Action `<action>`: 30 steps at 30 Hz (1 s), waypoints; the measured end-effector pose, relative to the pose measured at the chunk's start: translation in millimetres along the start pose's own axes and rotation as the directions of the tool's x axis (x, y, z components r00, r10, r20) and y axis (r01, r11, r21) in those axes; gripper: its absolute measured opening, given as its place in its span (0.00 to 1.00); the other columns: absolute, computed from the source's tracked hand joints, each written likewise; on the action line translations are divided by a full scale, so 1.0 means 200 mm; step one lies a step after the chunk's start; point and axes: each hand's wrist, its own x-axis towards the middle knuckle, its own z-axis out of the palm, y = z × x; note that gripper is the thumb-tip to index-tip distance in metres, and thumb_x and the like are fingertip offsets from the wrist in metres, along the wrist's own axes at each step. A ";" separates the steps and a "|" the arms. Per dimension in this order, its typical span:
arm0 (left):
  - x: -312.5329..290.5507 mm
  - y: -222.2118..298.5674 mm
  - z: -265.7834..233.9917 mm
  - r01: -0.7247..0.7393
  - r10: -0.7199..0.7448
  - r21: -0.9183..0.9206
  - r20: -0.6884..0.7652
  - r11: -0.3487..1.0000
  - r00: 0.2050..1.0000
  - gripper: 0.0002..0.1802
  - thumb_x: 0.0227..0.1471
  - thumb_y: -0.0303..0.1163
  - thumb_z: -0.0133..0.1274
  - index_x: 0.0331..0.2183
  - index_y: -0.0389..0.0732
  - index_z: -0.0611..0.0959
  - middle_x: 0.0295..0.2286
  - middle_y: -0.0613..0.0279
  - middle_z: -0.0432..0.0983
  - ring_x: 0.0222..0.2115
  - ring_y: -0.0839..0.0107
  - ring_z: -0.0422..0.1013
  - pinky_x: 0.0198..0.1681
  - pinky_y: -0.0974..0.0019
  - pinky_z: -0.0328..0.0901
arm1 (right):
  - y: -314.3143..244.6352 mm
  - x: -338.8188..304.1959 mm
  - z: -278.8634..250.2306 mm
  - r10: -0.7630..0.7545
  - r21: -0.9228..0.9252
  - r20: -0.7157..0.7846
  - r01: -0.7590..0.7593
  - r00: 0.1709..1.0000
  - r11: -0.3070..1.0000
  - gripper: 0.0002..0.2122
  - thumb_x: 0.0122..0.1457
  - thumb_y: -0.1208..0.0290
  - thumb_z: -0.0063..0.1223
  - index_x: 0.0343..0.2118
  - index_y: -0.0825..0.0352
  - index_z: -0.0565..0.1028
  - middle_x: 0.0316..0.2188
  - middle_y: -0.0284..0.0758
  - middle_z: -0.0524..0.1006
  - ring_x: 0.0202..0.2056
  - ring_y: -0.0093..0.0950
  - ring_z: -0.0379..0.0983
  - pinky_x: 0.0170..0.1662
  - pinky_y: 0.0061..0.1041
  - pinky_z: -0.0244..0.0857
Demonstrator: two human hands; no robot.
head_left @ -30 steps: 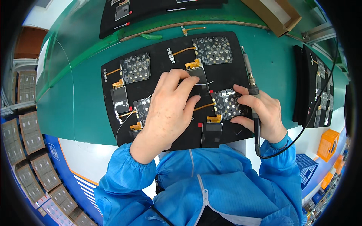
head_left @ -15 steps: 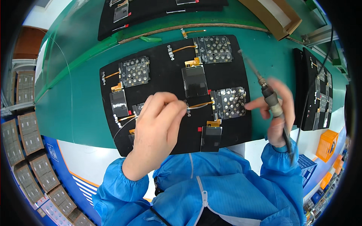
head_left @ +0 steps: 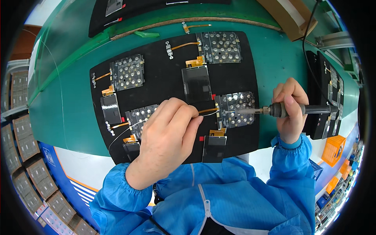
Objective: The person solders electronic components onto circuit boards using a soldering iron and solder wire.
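Observation:
My right hand (head_left: 290, 127) grips a soldering iron (head_left: 277, 110) held nearly level, its blurred tip pointing left over the right near circuit board (head_left: 238, 100). Pinched between the thumb and fingers of my left hand (head_left: 166, 127) is a thin solder wire (head_left: 209, 114). Its free end reaches the left part of that board, and the rest trails off to the left. An orange flex cable runs from the board toward my left fingertips. Below the board, a small display (head_left: 214, 149) is joined by another flex cable. My left hand partly hides the left near board (head_left: 137, 117).
All this lies on a black foam mat (head_left: 160, 84) on a green table (head_left: 270, 70). Two more boards with displays (head_left: 196, 82) sit at the mat's far side. Another loaded mat (head_left: 317, 94) stands at right, beneath the iron's cord. A cardboard box (head_left: 288, 17) is at the back.
The soldering iron has swung from upright to nearly level, its tip now over the right near board. My left hand keeps its pinch, and the wire end now reaches onto that board.

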 end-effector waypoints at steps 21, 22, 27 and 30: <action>0.05 0.01 0.03 0.004 -0.005 0.021 0.065 1.000 0.998 0.08 0.43 0.19 0.59 0.27 0.35 0.75 0.25 0.56 0.66 0.26 0.59 0.67 0.28 0.59 0.65 | 0.08 0.04 0.03 0.046 0.007 0.087 -0.046 0.995 0.999 0.11 0.57 0.67 0.51 0.22 0.67 0.66 0.20 0.31 0.67 0.21 0.16 0.56 0.24 0.18 0.49; 0.05 0.01 0.03 0.004 -0.005 0.019 0.064 1.000 0.998 0.08 0.43 0.19 0.59 0.27 0.35 0.75 0.25 0.56 0.66 0.26 0.59 0.67 0.28 0.59 0.65 | 0.08 0.04 0.03 0.036 -0.007 0.085 -0.036 0.996 0.999 0.11 0.57 0.67 0.51 0.23 0.67 0.66 0.20 0.31 0.67 0.21 0.16 0.56 0.24 0.18 0.48; 0.06 0.02 0.05 0.007 -0.007 0.004 0.046 1.000 0.999 0.10 0.40 0.14 0.61 0.25 0.34 0.77 0.24 0.57 0.70 0.23 0.63 0.70 0.24 0.64 0.63 | 0.09 0.04 0.03 0.032 -0.010 0.071 -0.032 0.997 0.999 0.11 0.56 0.66 0.51 0.22 0.67 0.66 0.20 0.31 0.67 0.21 0.16 0.56 0.24 0.18 0.48; 0.07 0.02 0.06 0.002 -0.003 0.006 0.042 1.000 0.999 0.09 0.40 0.14 0.61 0.26 0.34 0.77 0.24 0.57 0.70 0.23 0.62 0.69 0.24 0.63 0.63 | 0.09 0.04 0.03 0.050 0.002 0.096 -0.050 0.994 0.999 0.11 0.55 0.66 0.51 0.22 0.67 0.66 0.20 0.31 0.67 0.21 0.16 0.56 0.24 0.19 0.47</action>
